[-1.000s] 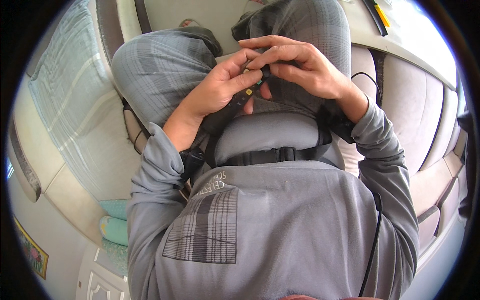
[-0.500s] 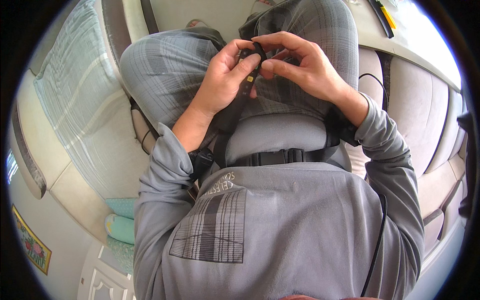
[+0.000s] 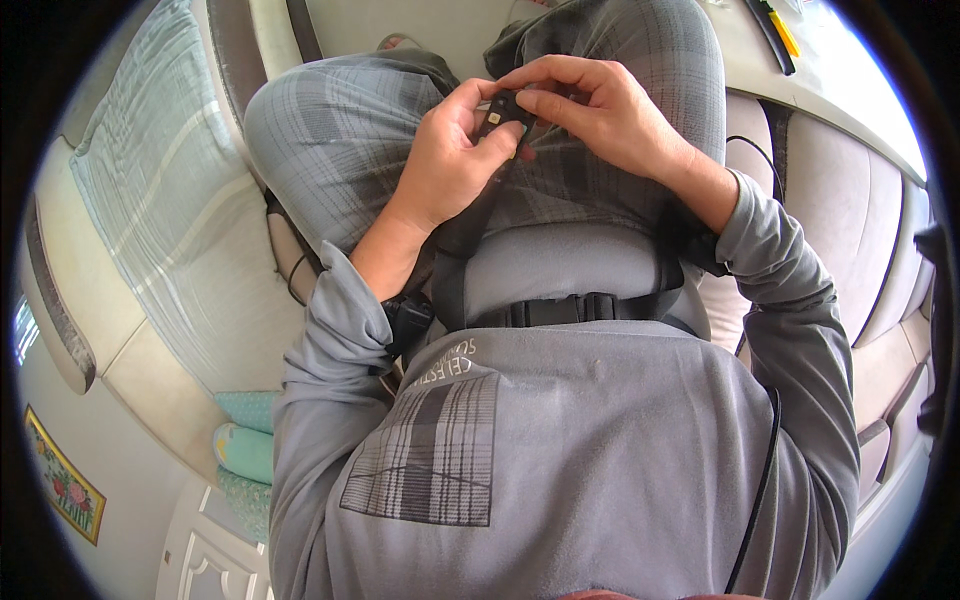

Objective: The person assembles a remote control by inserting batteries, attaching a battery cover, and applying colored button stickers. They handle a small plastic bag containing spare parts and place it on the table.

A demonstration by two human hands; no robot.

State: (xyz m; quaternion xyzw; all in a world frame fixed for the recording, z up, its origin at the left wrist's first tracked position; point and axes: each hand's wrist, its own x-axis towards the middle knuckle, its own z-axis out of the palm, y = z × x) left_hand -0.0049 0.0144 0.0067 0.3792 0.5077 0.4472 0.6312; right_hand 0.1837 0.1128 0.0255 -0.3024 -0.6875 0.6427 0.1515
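Observation:
A narrow black strap (image 3: 502,106) with small holes and a pale yellow square on it is held above my lap, between my two hands. My left hand (image 3: 459,155) is closed round its near part, thumb pressed along it. At the far end, my right hand (image 3: 612,112) pinches it between thumb and forefinger. The fingers hide much of the strap, so I cannot tell exactly what it belongs to.
Beneath my hands are my legs in plaid trousers (image 3: 335,140). A black buckled belt (image 3: 565,310) crosses my waist. On the pale table (image 3: 850,75) at the far right lie a black and yellow tool (image 3: 772,35). Sofa cushions (image 3: 830,220) flank me, and a thin black cable (image 3: 757,500) runs down my right side.
The strap has turned between my fingers, and its raised black loop no longer shows. My left thumb has slid down it, while my right thumb has shifted up onto its far end.

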